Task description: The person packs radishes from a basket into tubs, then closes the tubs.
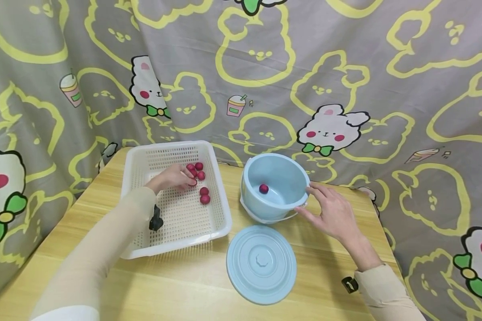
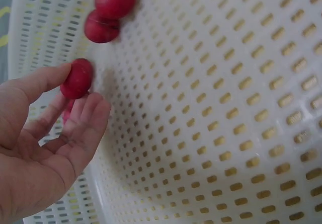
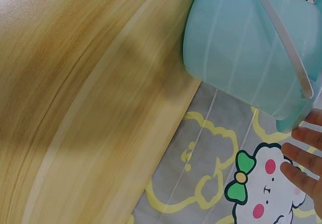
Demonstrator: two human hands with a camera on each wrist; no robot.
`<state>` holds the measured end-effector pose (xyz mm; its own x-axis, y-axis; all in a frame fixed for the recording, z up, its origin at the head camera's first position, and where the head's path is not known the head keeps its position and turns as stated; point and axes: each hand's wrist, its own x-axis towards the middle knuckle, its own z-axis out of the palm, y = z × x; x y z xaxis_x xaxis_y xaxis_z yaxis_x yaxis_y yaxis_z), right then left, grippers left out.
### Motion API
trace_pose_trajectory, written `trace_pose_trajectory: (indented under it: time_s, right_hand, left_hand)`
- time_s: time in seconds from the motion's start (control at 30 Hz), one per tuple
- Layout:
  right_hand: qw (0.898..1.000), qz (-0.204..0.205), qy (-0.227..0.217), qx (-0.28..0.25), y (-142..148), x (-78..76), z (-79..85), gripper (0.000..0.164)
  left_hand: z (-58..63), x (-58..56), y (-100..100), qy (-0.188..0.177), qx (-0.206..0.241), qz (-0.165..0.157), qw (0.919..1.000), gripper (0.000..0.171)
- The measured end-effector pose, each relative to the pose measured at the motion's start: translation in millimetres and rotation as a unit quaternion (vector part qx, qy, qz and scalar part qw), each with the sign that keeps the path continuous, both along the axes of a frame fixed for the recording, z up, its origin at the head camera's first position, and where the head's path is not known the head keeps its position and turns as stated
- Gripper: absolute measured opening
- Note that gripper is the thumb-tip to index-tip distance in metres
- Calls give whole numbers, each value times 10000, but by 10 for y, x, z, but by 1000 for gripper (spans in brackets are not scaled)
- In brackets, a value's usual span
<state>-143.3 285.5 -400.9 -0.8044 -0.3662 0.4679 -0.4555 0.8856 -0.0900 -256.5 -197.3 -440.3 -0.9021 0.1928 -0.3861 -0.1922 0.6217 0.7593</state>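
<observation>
My left hand [image 1: 174, 177] reaches into a white perforated plastic basket [image 1: 221, 200]. Thumb and fingers pinch a small red radish [image 2: 77, 79], seen close up in the left wrist view. Several other radishes [image 1: 204, 199] lie around it on the basket's right side; one is partly hidden behind the fingers. On the right, my right hand [image 1: 332, 210] touches the rim of a light blue bucket [image 1: 261, 203], fingers extended along its outer side. A single radish [image 1: 263, 189] lies on the bucket's floor.
In front of the bucket, a round light blue lid [image 1: 261, 263] lies flat on the wooden table [image 1: 176, 285]. The bucket's pale handle [image 3: 287, 38] hangs down its side. A patterned grey curtain [image 1: 261, 58] stands behind the table's far edge.
</observation>
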Motion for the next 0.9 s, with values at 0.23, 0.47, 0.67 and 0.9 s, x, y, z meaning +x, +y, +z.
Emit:
trace_pose_trajectory:
  time_s: [0.23,0.47,0.67,0.9]
  right_hand:
    - [10000,21,25,38,5,-6,5,65]
    - [9999,-41,-89,72,-3,-8,21,66]
    - [9999,-53,-133,70,-2,-4,28,67]
    - [9999,-61,-113,93,-7,5,30,66]
  left_hand:
    - [88,5,26,66,237,36,9997,36]
    - [193,-2,71,175,330,-137,9992,37]
    - [306,-1,109,255,436,-160,9986,37]
    - [451,1,173,309,836,-201,9958,39]
